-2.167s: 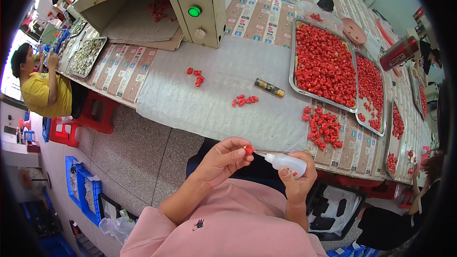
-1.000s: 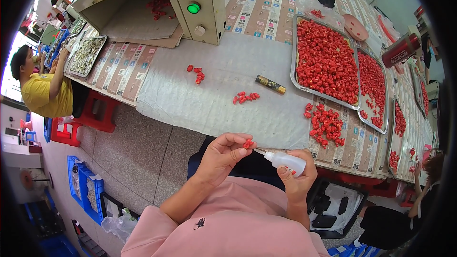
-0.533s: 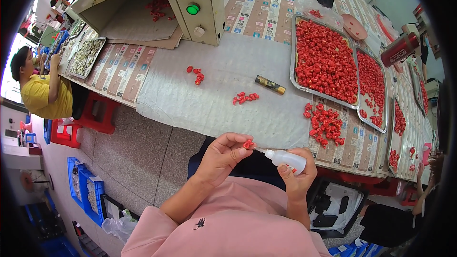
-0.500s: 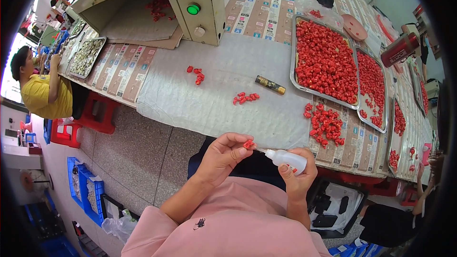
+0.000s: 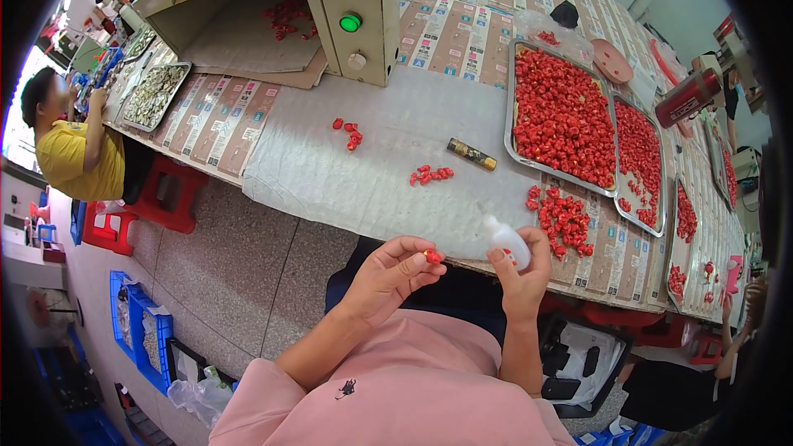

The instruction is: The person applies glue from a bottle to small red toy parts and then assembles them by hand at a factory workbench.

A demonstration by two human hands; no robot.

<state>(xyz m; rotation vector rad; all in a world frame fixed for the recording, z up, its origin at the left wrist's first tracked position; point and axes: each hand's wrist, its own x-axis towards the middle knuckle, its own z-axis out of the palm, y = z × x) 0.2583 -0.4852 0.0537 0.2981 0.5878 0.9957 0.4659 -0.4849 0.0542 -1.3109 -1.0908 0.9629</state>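
A small red piece [image 5: 431,257] is pinched between the thumb and fingers of my left hand [image 5: 388,275], just off the table's front edge. My right hand [image 5: 526,274] grips a small white squeeze bottle [image 5: 510,244], its nozzle tilted up and to the left, apart from the piece. On the pale sheet beyond lie two little groups of red pieces [image 5: 431,175] and a dark cylinder with gold markings [image 5: 472,154]. A larger loose heap of red pieces [image 5: 565,219] is on the table to the right of the bottle.
Metal trays full of red pieces [image 5: 562,107] line the right side. A beige machine with red and green buttons [image 5: 359,33] stands at the back, red pieces inside its opening. At far left, a person in yellow [image 5: 78,153] sits near red stools [image 5: 165,198]. Blue crates [image 5: 144,330] rest on the floor.
The bottle has drawn away from the red piece, moving up and slightly right, and its nozzle now tips upward. My left hand stays nearly in place, still pinching the piece.
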